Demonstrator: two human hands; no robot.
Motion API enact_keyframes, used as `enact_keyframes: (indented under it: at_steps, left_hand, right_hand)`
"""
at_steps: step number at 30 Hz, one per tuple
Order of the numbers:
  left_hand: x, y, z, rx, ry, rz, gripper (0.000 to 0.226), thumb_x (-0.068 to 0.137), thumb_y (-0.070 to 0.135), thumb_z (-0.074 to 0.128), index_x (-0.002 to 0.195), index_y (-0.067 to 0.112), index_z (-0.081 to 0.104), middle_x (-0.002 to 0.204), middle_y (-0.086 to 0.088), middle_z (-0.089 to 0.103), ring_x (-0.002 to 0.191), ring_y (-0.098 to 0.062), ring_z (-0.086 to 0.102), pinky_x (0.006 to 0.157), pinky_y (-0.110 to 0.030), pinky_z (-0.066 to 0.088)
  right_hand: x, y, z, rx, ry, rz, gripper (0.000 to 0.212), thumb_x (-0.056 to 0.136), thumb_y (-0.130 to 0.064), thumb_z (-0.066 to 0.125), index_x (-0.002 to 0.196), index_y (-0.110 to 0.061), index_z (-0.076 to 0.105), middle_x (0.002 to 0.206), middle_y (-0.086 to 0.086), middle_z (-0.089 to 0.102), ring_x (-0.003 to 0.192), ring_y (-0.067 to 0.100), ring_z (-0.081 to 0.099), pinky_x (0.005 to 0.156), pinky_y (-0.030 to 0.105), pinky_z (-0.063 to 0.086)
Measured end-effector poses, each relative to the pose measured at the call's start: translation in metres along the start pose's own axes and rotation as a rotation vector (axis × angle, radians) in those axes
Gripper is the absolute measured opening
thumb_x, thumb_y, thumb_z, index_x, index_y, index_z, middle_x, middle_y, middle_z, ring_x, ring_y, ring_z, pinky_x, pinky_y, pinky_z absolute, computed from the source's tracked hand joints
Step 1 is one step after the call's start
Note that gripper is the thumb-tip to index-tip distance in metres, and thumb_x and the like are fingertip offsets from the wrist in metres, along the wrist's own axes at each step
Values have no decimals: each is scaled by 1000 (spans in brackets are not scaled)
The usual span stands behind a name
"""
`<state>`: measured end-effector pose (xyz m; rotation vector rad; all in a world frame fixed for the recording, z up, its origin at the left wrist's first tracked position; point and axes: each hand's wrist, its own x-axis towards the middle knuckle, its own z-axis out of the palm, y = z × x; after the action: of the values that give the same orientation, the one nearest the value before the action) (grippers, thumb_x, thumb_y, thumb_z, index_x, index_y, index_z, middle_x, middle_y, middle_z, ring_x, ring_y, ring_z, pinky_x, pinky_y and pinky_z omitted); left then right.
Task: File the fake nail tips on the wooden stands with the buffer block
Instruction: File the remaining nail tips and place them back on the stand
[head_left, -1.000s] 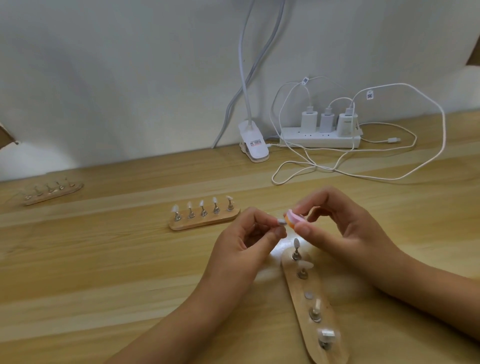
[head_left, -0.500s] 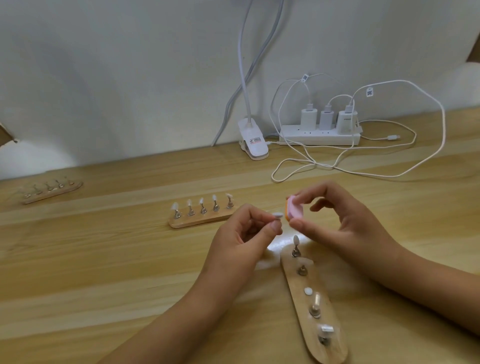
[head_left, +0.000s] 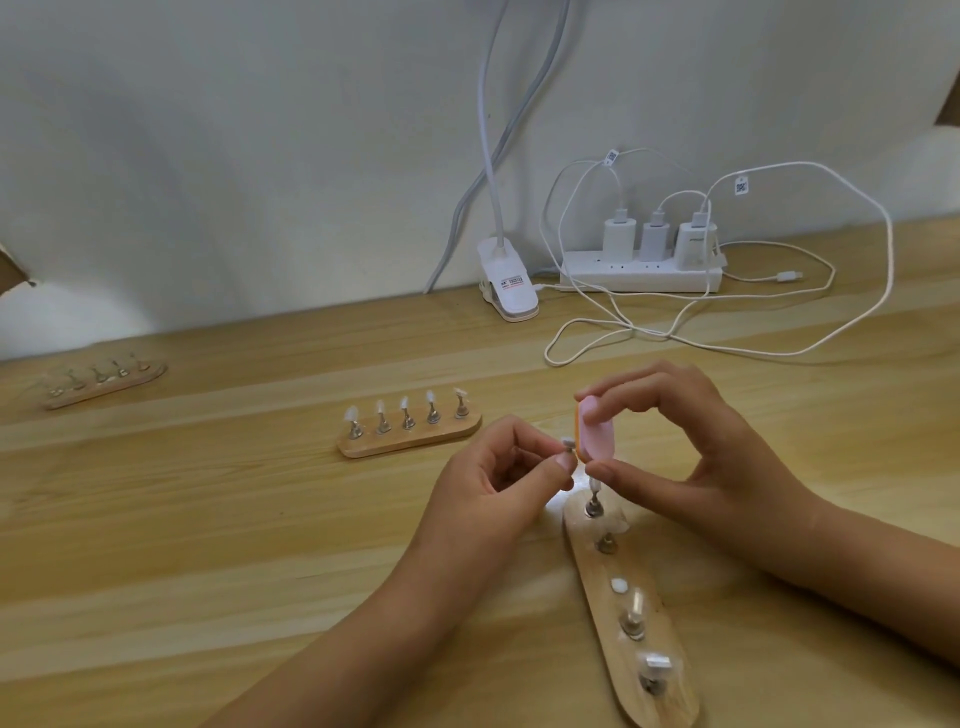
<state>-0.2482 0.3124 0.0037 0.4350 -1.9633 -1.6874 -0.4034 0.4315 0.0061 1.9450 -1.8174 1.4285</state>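
Observation:
My right hand (head_left: 691, 457) pinches a small pink and orange buffer block (head_left: 595, 435) between thumb and fingers, held upright above the table. My left hand (head_left: 498, 483) pinches a small metal peg with a clear nail tip (head_left: 569, 445) right against the block's left edge. Below my hands lies a wooden stand (head_left: 631, 618) running toward me, with several metal pegs and clear tips on it and one bare white spot. A second wooden stand (head_left: 410, 441) with several tipped pegs sits to the left of my hands.
A third wooden stand (head_left: 104, 382) lies at the far left near the wall. At the back stand a white clip lamp (head_left: 509, 288) and a white power strip (head_left: 641, 270) with chargers; loose white cables (head_left: 675, 332) loop over the table behind my hands.
My right hand has turned the buffer block more upright and raised it slightly. The left hand still pinches the peg, now touching the block's left edge.

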Motion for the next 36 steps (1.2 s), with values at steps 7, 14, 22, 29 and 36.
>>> enact_keyframes:
  at_steps: [7,14,22,29,36]
  left_hand:
    - [1,-4,-1,4,-1,2,10,91,15,67,81,19,66,79,5,69,77,-6,62,72,-15,48]
    - [2,-2,-1,-55,40,-18,9,80,22,67,72,25,68,73,2,73,75,-6,67,74,-17,52]
    - [1,-2,-2,-25,37,-29,11,83,19,71,72,23,70,71,2,73,73,-7,66,72,-16,52]
    - [2,-1,-1,-6,47,-43,15,87,12,70,74,19,69,71,2,73,72,-6,67,71,-15,51]
    - [1,0,-1,-12,39,-41,11,87,12,70,77,14,69,70,2,73,71,-6,66,70,-14,51]
  right_hand:
    - [0,3,2,-17,0,26,28,82,-40,67,107,-27,60,112,-11,64,108,10,55,93,21,39]
    - [-1,2,4,-33,-45,-9,30,82,-39,70,104,-19,64,111,-10,64,108,11,57,94,23,38]
    - [-1,2,3,70,-50,71,31,81,-40,68,105,-21,63,110,-11,65,107,13,58,92,27,43]
    - [-1,2,3,136,-68,138,32,81,-40,71,109,-30,62,118,-18,65,118,11,58,101,32,42]
    - [-2,3,3,134,-48,133,27,86,-33,74,110,-30,63,123,-19,63,120,10,57,102,33,42]
